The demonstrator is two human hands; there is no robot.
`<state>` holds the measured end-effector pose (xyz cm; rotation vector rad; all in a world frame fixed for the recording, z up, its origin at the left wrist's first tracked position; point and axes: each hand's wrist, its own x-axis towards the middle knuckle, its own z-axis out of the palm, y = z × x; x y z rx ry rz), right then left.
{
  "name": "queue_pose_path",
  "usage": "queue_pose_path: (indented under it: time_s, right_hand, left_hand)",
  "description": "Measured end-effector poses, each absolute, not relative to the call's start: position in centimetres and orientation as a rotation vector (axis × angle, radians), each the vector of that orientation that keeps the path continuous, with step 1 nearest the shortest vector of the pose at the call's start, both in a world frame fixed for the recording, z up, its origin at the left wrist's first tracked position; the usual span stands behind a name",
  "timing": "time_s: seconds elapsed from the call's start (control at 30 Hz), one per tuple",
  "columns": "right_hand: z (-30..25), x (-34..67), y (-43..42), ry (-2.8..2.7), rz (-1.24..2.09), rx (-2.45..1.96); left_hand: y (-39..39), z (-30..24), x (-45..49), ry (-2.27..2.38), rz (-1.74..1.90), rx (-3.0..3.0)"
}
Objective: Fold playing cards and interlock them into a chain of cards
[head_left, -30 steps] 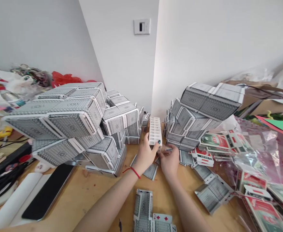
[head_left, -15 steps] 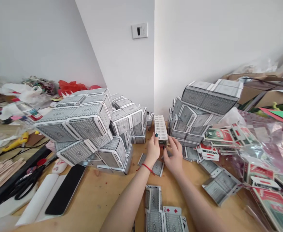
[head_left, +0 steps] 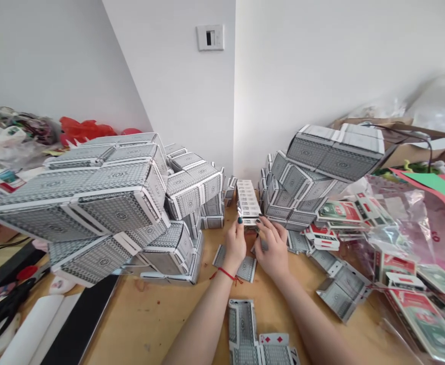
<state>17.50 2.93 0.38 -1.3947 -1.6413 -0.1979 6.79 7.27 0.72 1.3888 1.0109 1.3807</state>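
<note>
A stack of playing cards point(head_left: 247, 201) stands on edge on the wooden table point(head_left: 157, 314) between two heaps of grey card boxes. My left hand point(head_left: 234, 244), with a red string at the wrist, grips the stack's near left corner with closed fingers. My right hand point(head_left: 271, 246) pinches its near right corner. A flattened grey card box point(head_left: 245, 267) lies under my hands. More flat card box blanks and a diamonds card point(head_left: 273, 338) lie nearer me.
A big pile of grey card boxes point(head_left: 104, 197) fills the left, another pile point(head_left: 321, 167) the right. Red and green card boxes in clear plastic point(head_left: 397, 243) spread at the right. A dark flat slab point(head_left: 78, 329) and white roll point(head_left: 32, 334) lie front left.
My hands have stayed on the card stack; the right hand closed in onto its near corner. The view shifted, so the piles sit slightly further left.
</note>
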Motion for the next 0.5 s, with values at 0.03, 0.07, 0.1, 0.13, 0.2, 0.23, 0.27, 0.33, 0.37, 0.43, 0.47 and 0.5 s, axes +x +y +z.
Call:
queue_pose_path:
  time_s: [0.03,0.07,0.1,0.13,0.2,0.23,0.27,0.33,0.37,0.43,0.47,0.5]
  right_hand:
    - [0.3,17.5,2.8,-1.639,-0.193,-1.387]
    - [0.2,17.5,2.7,-1.633,-0.180,-1.378]
    - [0.0,17.6,2.6,-1.631,-0.151,-1.368]
    - [-0.2,17.6,2.6,-1.634,-0.106,-1.360]
    - [-0.4,17.6,2.5,-1.667,0.019,-1.333]
    - [-0.5,17.7,2.4,-1.685,0.083,-1.315]
    - [-0.5,17.7,2.4,-1.693,0.140,-1.295]
    - [-0.3,17.7,2.4,-1.629,0.234,-1.277]
    - [-0.2,17.7,2.4,-1.552,0.281,-1.284]
    - [0.0,17.6,2.3,-1.327,0.400,-1.303]
    - [0.1,17.5,2.2,-1.203,0.489,-1.289]
    - [0.2,17.4,2.1,-1.087,0.600,-1.247]
  left_hand:
    - [7.2,0.8,6.7,0.983,1.381,1.363]
    - [7.1,0.9,6.7,0.958,1.375,1.331]
    - [7.0,1.0,6.6,0.935,1.365,1.293]
    - [7.0,1.0,6.6,0.914,1.352,1.256]
    - [6.9,1.1,6.6,0.877,1.331,1.198]
    - [6.8,1.1,6.6,0.863,1.333,1.182]
    - [6.7,1.1,6.5,0.859,1.345,1.175]
    - [6.4,1.3,6.0,0.883,1.376,1.184]
    - [6.1,1.5,5.7,0.912,1.387,1.201]
    - [5.6,1.8,4.7,0.995,1.389,1.255]
    - [5.2,2.0,4.2,1.032,1.390,1.281]
    - [4.9,2.2,3.7,1.053,1.388,1.307]
